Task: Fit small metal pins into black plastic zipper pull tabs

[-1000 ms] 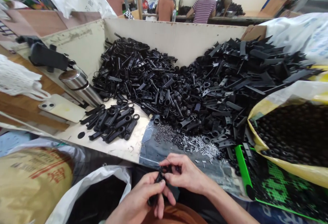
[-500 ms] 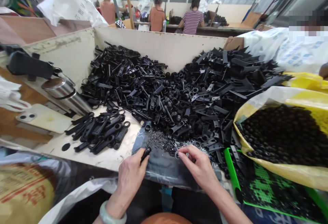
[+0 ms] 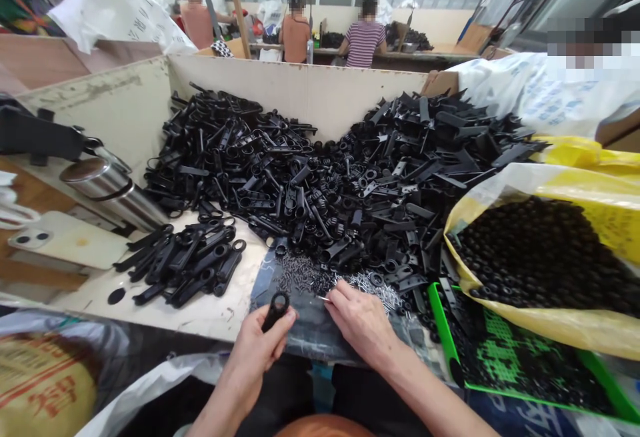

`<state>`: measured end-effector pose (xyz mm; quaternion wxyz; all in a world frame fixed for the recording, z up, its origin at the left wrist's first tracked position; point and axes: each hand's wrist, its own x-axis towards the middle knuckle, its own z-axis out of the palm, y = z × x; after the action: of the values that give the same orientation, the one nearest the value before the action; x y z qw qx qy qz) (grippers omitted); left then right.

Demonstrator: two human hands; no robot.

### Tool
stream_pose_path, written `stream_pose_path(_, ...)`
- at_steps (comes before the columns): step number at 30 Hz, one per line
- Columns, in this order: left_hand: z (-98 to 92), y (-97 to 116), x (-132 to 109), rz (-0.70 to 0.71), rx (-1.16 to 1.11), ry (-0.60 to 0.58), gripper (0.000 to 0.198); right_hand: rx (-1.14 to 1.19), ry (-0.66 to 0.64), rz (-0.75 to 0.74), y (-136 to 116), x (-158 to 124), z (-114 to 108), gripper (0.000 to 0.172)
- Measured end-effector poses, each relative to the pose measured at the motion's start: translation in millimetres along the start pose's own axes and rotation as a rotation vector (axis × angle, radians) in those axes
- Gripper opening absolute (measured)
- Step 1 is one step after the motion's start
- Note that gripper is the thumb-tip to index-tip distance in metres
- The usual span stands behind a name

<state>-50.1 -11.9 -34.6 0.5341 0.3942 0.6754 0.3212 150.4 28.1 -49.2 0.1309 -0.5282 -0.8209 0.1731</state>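
We see the left hand [image 3: 263,337] closed around a black part [image 3: 277,309], ring end up, above the left side of the dark mat [image 3: 313,333] at the near edge of the bench [image 3: 200,318]. Right hand [image 3: 363,320] has its grip pinched on a thin pin [image 3: 323,299], its tip pointing left toward the part but well apart from it. Just beyond the right fingers we have loose silvery pins [image 3: 383,290], with small dark bits [image 3: 300,275] to their left. Far side: a big heap [image 3: 280,163] of black pieces. Left: a batch [image 3: 185,263] of similar ring-ended parts, then a phone [image 3: 75,241] and a tilted flask [image 3: 130,201]. Right: a yellow-and-white bag [image 3: 560,331] of dark beads, overhanging a green tray [image 3: 443,327]. At the far end we get three people [image 3: 296,38].
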Motion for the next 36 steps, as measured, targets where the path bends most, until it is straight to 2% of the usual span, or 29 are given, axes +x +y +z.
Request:
stream_pose_path(3,7.8,3.2,-7.1,-0.175,-0.340,-0.104,0.055,0.081,0.000,0.016,-0.9,1.5,-4.6,0.019)
stream_pose_path(9,15.2,5.8,-13.1,-0.227,-0.486,-0.121,0.055,0.401,0.033,0.064,-6.5,3.1,-14.3,0.015)
stream_pose_path(11,17.7,7.3,-16.6,-0.212,-0.493,-0.128,0.050,0.664,0.040,0.128,-12.9,-1.9,-12.5,0.023)
stream_pose_path(14,22.6,10.9,-22.2,-0.194,-0.505,-0.153,0.046,1.224,0.020,0.309,-24.5,-12.2,-5.0,0.036)
stream_pose_path(16,25.8,13.5,-25.0,-0.193,-0.519,-0.158,0.047,1.440,0.010,0.408,-30.1,-17.9,0.7,0.039)
stream_pose_path(19,29.5,16.2,-27.5,-0.201,-0.538,-0.154,0.049,1.545,0.020,0.473,-32.7,-22.8,6.6,0.039)
stream_pose_path(28,36.3,14.0,-29.1,-0.192,-0.568,-0.167,0.045,1.776,0.052,0.534,-33.0,-27.5,8.7,0.039)
stream_pose_path(36,40.8,23.0,-32.0,-0.191,-0.481,-0.120,0.047,1.819,0.060,0.557,-31.8,-30.8,11.9,0.037)
